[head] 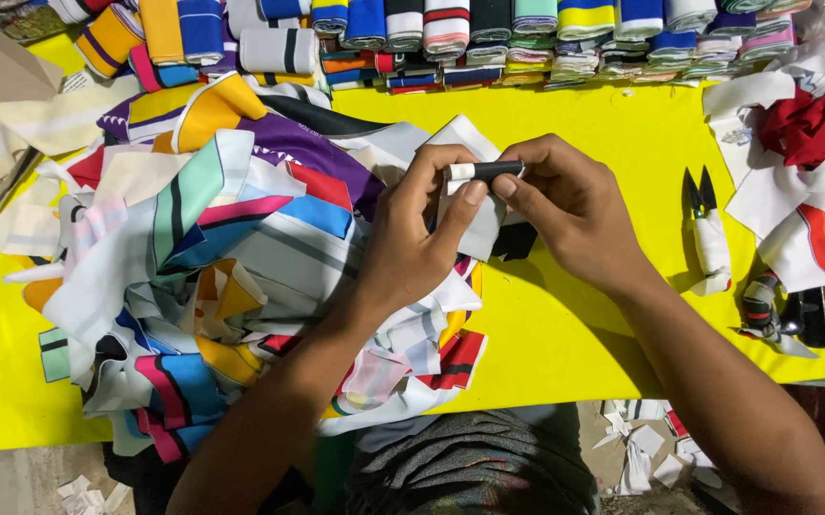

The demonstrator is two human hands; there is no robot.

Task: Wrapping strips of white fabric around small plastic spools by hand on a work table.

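So, big yellow table (603, 324) takes up most of the view, and there's no real box or bin on it, stuff just sits loose. Left half is buried under a heap of scraps (212, 286), striped in blue, pink, white, purple and orange. Along the far edge runs a row of folded strips (489, 33), stacked tight side by side. Over on the right is a smaller pile (813, 172) of red and white bits, with snips (703, 224) lying just beside it, handle wrapped in white cloth.

Both hands meet over the middle. The left hand (408, 238) and right hand (575, 210) pinch a folded strip (484, 172), white at one end and black at the other, thumbs underneath, fingertips closed on top, held just above the heap's edge.
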